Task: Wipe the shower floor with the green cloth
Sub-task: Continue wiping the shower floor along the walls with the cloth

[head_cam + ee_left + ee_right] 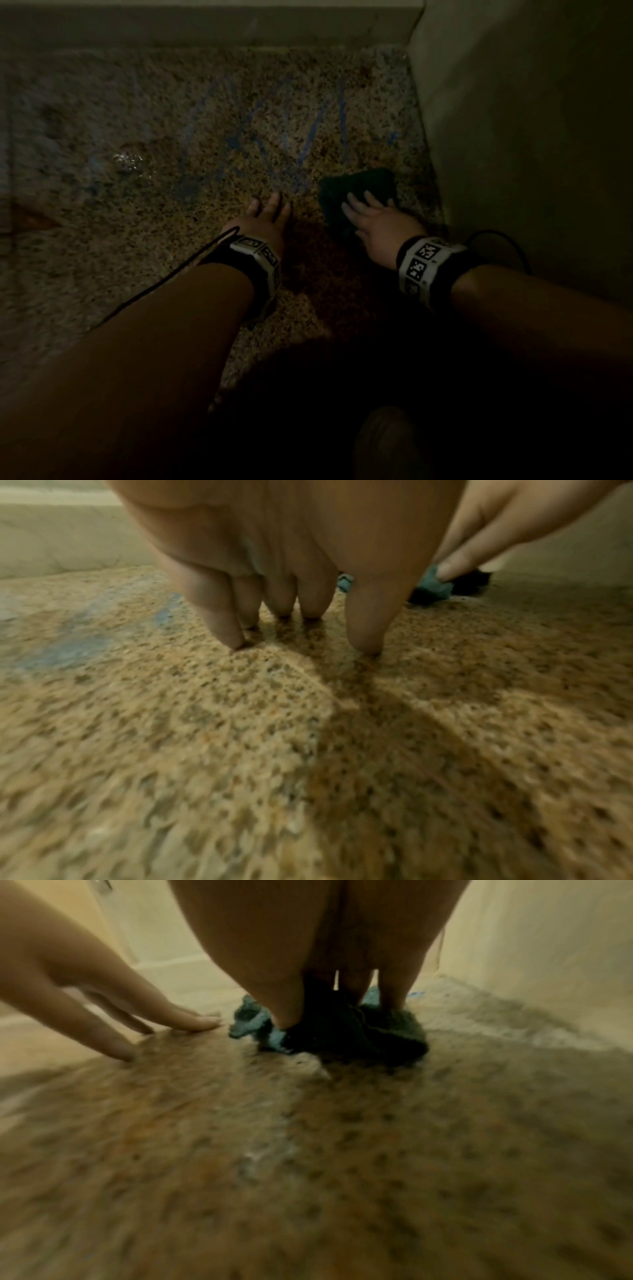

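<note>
The green cloth (359, 186) lies bunched on the speckled shower floor (171, 212), close to the right wall. My right hand (371, 214) presses down on it with straight fingers; in the right wrist view the cloth (387, 1031) shows under the fingertips (286, 1015). My left hand (270, 214) rests on the bare floor just left of the cloth, fingers straight, tips touching the stone (236, 639). The cloth (433, 587) peeks out beyond my left hand in the left wrist view. Blue streaks (260, 137) cross the floor ahead of both hands.
A pale wall (531, 120) rises right beside the cloth. A low curb (205, 31) runs along the far edge of the floor. A shiny wet patch (128, 159) sits to the left. Black cables trail from both wristbands.
</note>
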### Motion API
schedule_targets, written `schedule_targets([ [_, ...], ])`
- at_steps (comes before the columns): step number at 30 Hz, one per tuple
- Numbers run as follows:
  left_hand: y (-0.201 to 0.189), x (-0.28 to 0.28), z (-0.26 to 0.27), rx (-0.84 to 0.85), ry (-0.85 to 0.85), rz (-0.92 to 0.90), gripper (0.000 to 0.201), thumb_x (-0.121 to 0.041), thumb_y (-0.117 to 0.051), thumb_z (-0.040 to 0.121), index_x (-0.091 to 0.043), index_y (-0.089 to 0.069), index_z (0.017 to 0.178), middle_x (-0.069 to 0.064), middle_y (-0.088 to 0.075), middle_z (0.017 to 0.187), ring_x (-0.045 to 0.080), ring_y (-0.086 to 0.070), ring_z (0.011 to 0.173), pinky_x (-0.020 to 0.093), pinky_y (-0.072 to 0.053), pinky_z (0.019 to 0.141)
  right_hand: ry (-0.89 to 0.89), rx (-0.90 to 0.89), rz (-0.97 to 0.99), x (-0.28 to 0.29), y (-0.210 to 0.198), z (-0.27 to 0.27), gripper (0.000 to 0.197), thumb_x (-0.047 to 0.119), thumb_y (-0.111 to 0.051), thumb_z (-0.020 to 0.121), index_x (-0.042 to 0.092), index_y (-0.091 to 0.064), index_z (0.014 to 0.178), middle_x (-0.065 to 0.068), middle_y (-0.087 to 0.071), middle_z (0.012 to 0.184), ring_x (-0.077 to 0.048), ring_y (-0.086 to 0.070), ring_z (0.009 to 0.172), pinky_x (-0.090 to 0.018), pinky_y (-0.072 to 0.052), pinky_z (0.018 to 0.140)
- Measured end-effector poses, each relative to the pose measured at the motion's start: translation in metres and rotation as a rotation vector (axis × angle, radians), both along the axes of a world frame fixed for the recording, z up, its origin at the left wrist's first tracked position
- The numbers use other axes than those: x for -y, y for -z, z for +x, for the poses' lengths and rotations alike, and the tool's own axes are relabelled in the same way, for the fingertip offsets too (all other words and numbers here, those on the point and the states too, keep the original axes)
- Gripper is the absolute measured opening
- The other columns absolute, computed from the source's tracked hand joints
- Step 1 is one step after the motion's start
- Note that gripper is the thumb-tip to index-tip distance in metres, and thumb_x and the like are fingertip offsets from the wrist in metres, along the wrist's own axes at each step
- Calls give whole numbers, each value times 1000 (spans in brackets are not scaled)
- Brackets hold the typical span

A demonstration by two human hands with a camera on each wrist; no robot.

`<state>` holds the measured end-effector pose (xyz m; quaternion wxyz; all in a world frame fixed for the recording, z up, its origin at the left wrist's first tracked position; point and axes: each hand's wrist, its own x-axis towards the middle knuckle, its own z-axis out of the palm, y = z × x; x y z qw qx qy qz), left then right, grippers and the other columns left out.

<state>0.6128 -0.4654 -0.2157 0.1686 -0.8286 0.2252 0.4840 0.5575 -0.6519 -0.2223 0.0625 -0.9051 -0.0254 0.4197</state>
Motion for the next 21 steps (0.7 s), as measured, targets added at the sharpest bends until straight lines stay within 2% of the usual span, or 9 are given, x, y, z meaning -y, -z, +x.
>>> schedule_targets([
  [3,2,-4,-3,19,17,-6,85,-25,-51,97,-29,18,148,-6,30,152,24,8,146,44,-38,102,35,5,5,0,5,3,60,12,-32,103,24,-1,152,4,10,159,-23,7,146,-47,-6,115],
  [7,0,-13,-7,4,21,-35,82,-30,-47,98,-27,18,148,-5,31,152,22,13,145,45,-30,111,73,-38,-10,-9,7,35,68,5,-38,100,22,2,152,3,14,159,-27,10,146,-50,-4,115],
  [12,4,-38,-9,0,-47,-57,89,-37,-53,94,-34,19,147,-8,31,152,22,18,144,51,-24,113,80,-39,-68,-28,1,80,68,4,-36,101,20,6,152,1,16,158,-28,10,145,-50,-6,115],
  [17,0,-59,-11,0,-87,3,108,-46,-66,83,-30,19,147,-6,29,152,23,17,144,50,-20,115,12,-93,-86,-29,3,60,67,9,-38,101,21,5,152,1,14,159,-29,9,145,-54,-9,113],
  [21,-2,-80,-14,48,-162,19,87,-41,-51,94,-31,16,149,-5,26,154,24,13,145,47,-17,116,-108,-62,-27,-37,10,22,65,9,-35,102,24,3,152,4,13,159,-25,8,146,-49,-5,115],
])
